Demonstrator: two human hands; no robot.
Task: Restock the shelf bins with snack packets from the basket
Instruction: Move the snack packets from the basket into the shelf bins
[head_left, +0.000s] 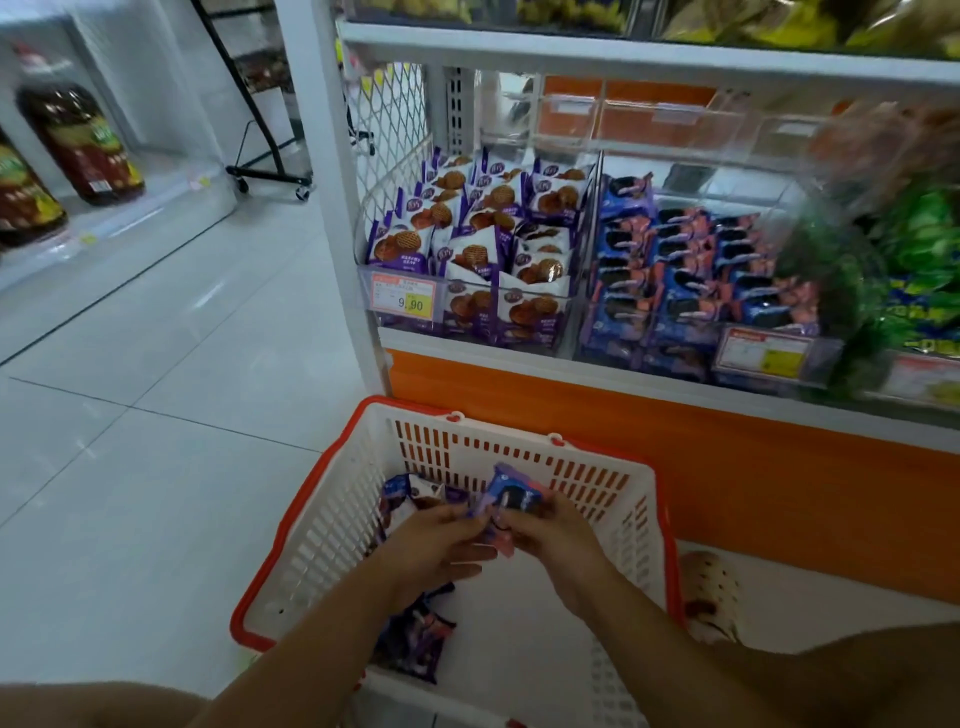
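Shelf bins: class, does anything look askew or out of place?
Only mildly: the waffle packets in the left bin lie jumbled at mixed tilts, while the blue cookie packets beside them stand in tidy rows.

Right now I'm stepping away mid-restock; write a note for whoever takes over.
Grips: left grip and right grip together hold a blue sandwich-cookie packet above the white basket.
Done: blue cookie bin and waffle-cookie bin look well stocked.
Left: shelve this packet; more dark packets lie in the basket.
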